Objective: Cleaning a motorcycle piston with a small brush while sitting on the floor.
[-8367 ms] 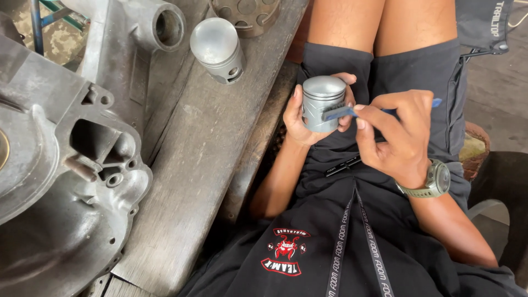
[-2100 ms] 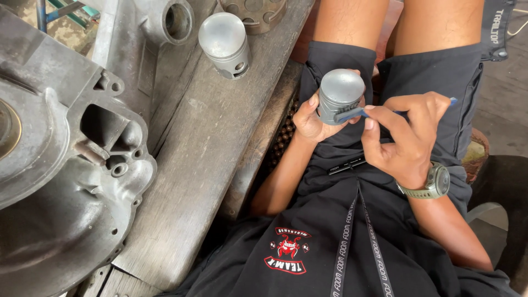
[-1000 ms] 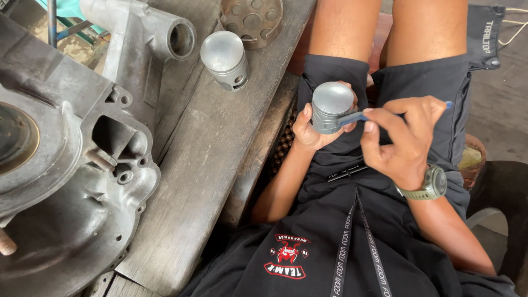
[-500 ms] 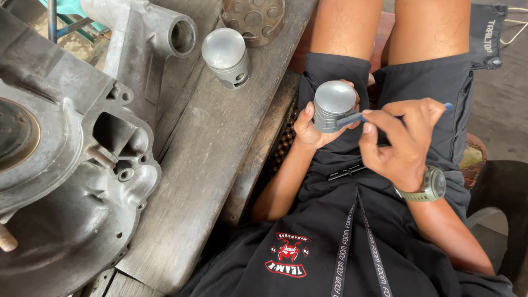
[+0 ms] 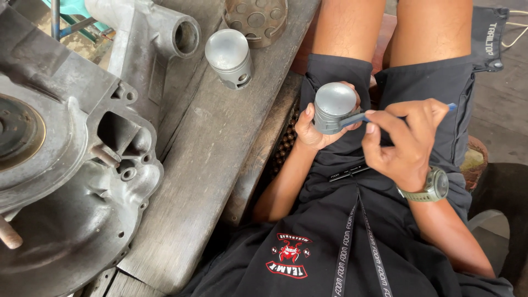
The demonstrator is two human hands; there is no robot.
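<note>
the left hand (image 5: 316,129) holds a grey metal piston (image 5: 334,107) above the person's lap, over the black shorts (image 5: 445,88). its fingers (image 5: 355,93) curl round the far side of the piston and the thumb presses the near side, so the hand is clenched about it with the domed crown facing up toward the camera. the right hand (image 5: 404,143) is just beside it, its fingers (image 5: 379,118) pinched on a thin blue tool (image 5: 357,117), whose grey tip touches the piston's side just below the crown; the blue rear end sticks out past the knuckles. a watch (image 5: 434,186) with a pale green strap sits on the right wrist.

to the left lies a worn wooden worktop (image 5: 209,165). on it, well apart from the hands, a second piston (image 5: 230,58) stands tilted, crown up, with its pin hole showing at the side. behind it, at the top edge, lies a rusty round plate with holes (image 5: 256,19). a large grey engine casing (image 5: 66,165) fills the left of the worktop, and a lighter cast housing with a round bore (image 5: 151,38) rests beside the second piston. the person wears a black shirt (image 5: 308,258) with a red and white emblem, and a black lanyard (image 5: 357,242) hangs down its front.
</note>
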